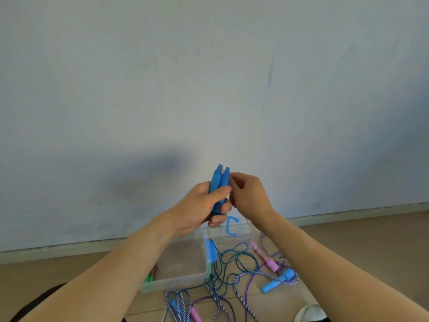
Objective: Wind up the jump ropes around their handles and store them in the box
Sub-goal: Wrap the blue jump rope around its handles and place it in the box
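Blue plastic is what the left hand (204, 205) is gripping: a pair of blue handles (220, 185) held side by side and upright in front of the wall (209, 77), fingers and thumb curled round their lower half. The right hand (249, 194) is sitting just beside the handles with its fingertips (232, 180) pinched together near their upper part, apparently on a thin pale cord, though the cord itself is too faint to make out for certain. Judging by this, the person is working on the winding step for one rope, laying the cord round the paired handles, and how much cord is already on them cannot be told. Below the hands the clear plastic box (181, 280) is standing on the floor (371, 240), with something green (148, 278) showing at its near left corner. Beside and in front of it several ropes are lying loose and tangled: a teal rope (234, 259), a purple rope with pink handles (264, 256), and a striped rope with a light blue handle (277, 283). The next move is likely calling for steady tension from the right hand while the left is keeping both handles pressed together, so the turns are not slipping off, then lowering the bundle into the box.
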### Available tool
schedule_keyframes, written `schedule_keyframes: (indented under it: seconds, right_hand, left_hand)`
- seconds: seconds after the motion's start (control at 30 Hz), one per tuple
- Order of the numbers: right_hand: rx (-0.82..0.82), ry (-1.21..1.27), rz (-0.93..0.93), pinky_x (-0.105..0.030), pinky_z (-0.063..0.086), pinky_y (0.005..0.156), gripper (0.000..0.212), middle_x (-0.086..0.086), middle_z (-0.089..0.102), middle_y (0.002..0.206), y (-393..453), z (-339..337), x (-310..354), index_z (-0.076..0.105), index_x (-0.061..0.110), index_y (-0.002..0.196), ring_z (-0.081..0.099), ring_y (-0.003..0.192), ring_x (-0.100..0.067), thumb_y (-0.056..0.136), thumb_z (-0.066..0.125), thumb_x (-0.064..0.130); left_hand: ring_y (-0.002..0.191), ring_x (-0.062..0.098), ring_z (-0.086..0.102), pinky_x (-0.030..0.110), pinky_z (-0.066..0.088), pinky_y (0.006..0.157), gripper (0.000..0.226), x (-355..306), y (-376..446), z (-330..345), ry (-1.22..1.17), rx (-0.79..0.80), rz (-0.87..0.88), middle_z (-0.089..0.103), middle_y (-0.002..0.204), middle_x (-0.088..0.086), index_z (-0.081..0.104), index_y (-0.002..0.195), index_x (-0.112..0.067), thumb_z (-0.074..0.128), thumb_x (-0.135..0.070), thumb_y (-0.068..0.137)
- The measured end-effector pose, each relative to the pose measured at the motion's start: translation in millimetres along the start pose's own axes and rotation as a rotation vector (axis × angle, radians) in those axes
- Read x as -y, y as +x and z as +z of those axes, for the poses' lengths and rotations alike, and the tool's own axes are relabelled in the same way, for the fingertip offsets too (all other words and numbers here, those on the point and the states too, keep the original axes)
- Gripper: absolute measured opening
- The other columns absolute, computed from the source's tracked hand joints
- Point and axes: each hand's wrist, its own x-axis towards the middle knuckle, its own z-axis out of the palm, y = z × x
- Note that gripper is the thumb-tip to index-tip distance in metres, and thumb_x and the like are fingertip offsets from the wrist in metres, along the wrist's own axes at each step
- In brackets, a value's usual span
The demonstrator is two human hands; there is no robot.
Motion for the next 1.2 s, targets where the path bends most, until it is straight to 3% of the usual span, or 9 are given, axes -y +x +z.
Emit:
schedule_keyframes:
  seconds: [0.2, 0.33, 0.43, 0.63, 0.73, 0.87, 0.97, 1.1, 1.2]
  right_hand:
    - [0.209, -0.386, 0.097, -0.035, 0.053, 0.064, 0.028, -0.008, 0.066, 0.076, -0.5, -7.5, 2.2, 0.071, 0.012, 0.095, 0.057, 0.06, -0.01, 0.099, 0.048, 0.026]
    - [0.39, -0.612, 0.046, -0.021, 0.041, 0.06, 0.028, 0.002, 0.054, 0.081, -4.7, 2.4, 4.3, 0.063, 0.015, 0.117, 0.052, 0.068, -0.015, 0.096, 0.045, 0.012]
    - [0.413, -0.943, -0.045, -0.021, 0.031, 0.05, 0.015, -0.002, 0.049, 0.076, -11.2, 8.7, 3.3, 0.058, 0.009, 0.092, 0.044, 0.06, -0.012, 0.097, 0.045, 0.013]
    - [0.483, -1.017, -0.097, -0.027, 0.042, 0.048, 0.026, -0.004, 0.051, 0.058, -19.2, 13.4, -2.6, 0.048, 0.01, 0.06, 0.051, 0.052, -0.02, 0.082, 0.062, 0.011]
    - [0.607, -0.932, -0.163, -0.027, 0.057, 0.057, 0.013, -0.005, 0.068, 0.056, -19.8, 5.0, 4.6, 0.07, 0.009, 0.063, 0.067, 0.055, -0.017, 0.073, 0.071, 0.016]
    - [0.629, -0.753, -0.118, -0.017, 0.045, 0.05, 0.025, 0.004, 0.07, 0.061, -15.9, -16.2, 17.0, 0.075, 0.013, 0.068, 0.058, 0.051, -0.004, 0.056, 0.091, 0.028]
    - [0.562, -0.463, -0.016, -0.019, 0.038, 0.05, 0.031, 0.005, 0.063, 0.055, -6.5, -35.7, 11.5, 0.071, 0.012, 0.064, 0.051, 0.051, -0.005, 0.055, 0.094, 0.031]
    - [0.524, 0.025, 0.087, -0.029, 0.039, 0.061, 0.033, -0.009, 0.06, 0.065, 1.1, -48.3, 1.5, 0.068, 0.014, 0.065, 0.052, 0.063, -0.021, 0.074, 0.075, 0.045]
    - [0.55, 0.174, 0.128, -0.028, 0.037, 0.062, 0.034, -0.007, 0.056, 0.07, 6.0, -43.0, 2.7, 0.066, 0.014, 0.072, 0.046, 0.064, -0.018, 0.082, 0.068, 0.047]
  left_hand:
    - [0.043, 0.013, 0.036, 0.025, 0.031, 0.043, 0.016, 18.1, 6.6, -3.0, 0.422, -0.213, 0.029, 0.046, 0.062, 0.004, 0.048, 0.094, -0.007, 0.041, -0.018, 0.103]
    - [0.054, 0.011, 0.049, 0.03, 0.043, 0.053, 0.016, 32.2, 13.8, -10.9, 0.682, -0.347, 0.053, 0.059, 0.074, 0.004, 0.045, 0.106, -0.014, 0.046, -0.03, 0.101]
    - [0.067, 0.014, 0.055, 0.029, 0.043, 0.062, 0.025, 35.7, 12.7, -14.6, 0.937, -0.268, 0.001, 0.062, 0.09, 0.005, 0.04, 0.12, -0.016, 0.048, -0.028, 0.1]
    - [0.098, 0.025, 0.062, 0.04, 0.051, 0.087, 0.027, 45.9, 9.5, -12.0, 1.434, 0.054, -0.236, 0.064, 0.113, 0.007, 0.051, 0.121, -0.014, 0.047, -0.027, 0.097]
    - [0.105, 0.025, 0.061, 0.037, 0.049, 0.091, 0.033, 44.9, 8.2, -7.5, 1.461, 0.243, -0.288, 0.065, 0.119, 0.004, 0.059, 0.124, -0.019, 0.052, -0.038, 0.098]
    - [0.09, 0.018, 0.061, 0.027, 0.045, 0.078, 0.031, 39.7, 4.8, 1.0, 1.329, 0.39, -0.213, 0.066, 0.105, -0.001, 0.064, 0.11, -0.02, 0.065, -0.044, 0.09]
    - [0.058, 0.001, 0.052, 0.017, 0.04, 0.059, 0.021, 27.1, 3.0, -0.5, 1.151, 0.349, -0.107, 0.059, 0.073, -0.012, 0.061, 0.086, -0.025, 0.076, -0.039, 0.083]
    - [0.055, -0.003, 0.051, 0.011, 0.039, 0.058, 0.019, 8.0, 1.4, -1.8, 0.879, 0.224, 0.09, 0.057, 0.067, -0.013, 0.059, 0.081, -0.027, 0.078, -0.029, 0.083]
    - [0.051, 0.001, 0.045, 0.014, 0.036, 0.055, 0.02, 6.5, 1.9, -4.5, 0.795, 0.121, 0.148, 0.052, 0.061, -0.012, 0.061, 0.079, -0.02, 0.078, -0.029, 0.083]
